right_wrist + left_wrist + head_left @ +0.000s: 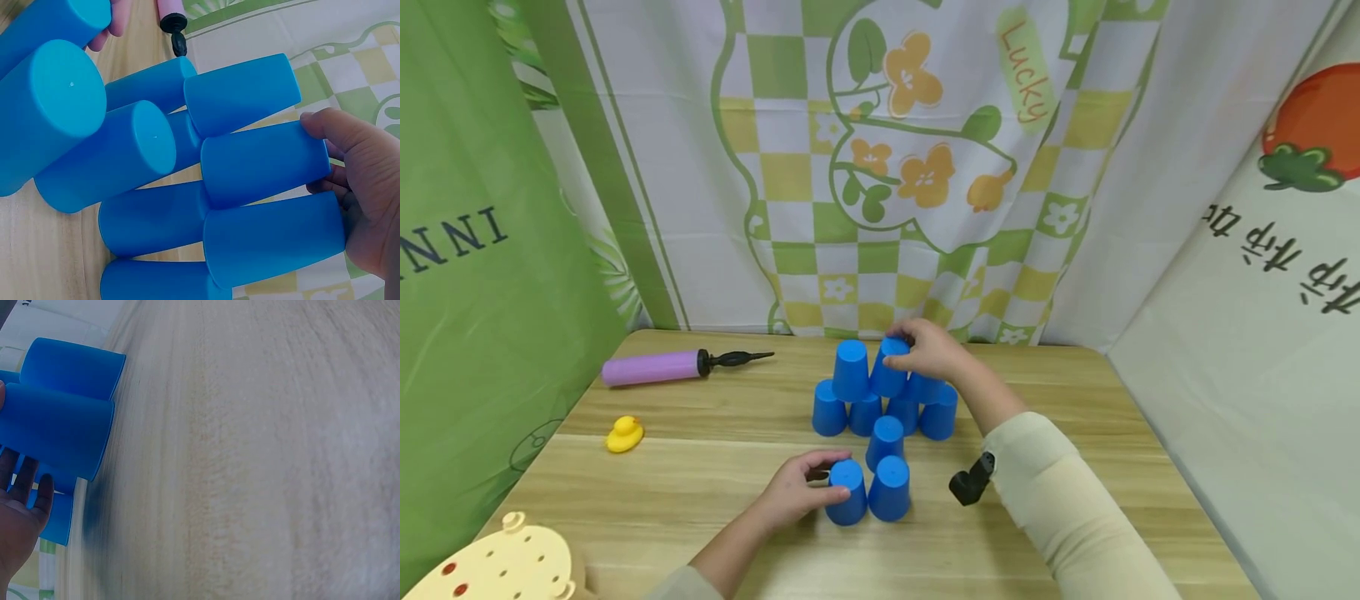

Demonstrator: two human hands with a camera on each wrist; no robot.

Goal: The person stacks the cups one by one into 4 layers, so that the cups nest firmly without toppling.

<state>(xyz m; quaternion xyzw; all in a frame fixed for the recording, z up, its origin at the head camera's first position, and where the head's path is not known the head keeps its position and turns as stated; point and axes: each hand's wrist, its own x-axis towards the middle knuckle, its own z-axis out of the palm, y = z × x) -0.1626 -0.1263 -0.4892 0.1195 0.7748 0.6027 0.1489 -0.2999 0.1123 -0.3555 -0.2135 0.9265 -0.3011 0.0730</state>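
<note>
Several upside-down blue cups stand in a row at the back, such as the rightmost one (938,414). On them sits a second tier of three; my right hand (934,350) pinches its middle cup (889,371), also seen in the right wrist view (265,164). Nearer, my left hand (795,492) has thumb and fingers round the left front cup (847,493). Beside that stands another cup (890,489), with one more (885,443) behind them. The left wrist view shows my left hand (22,515) at the side of a cup (56,428).
A purple pump (655,367) lies at the back left of the wooden table (715,450), with a yellow toy duck (624,434) nearer. A cream perforated piece (512,562) is at the front left corner. A curtain (685,167) hangs behind the table.
</note>
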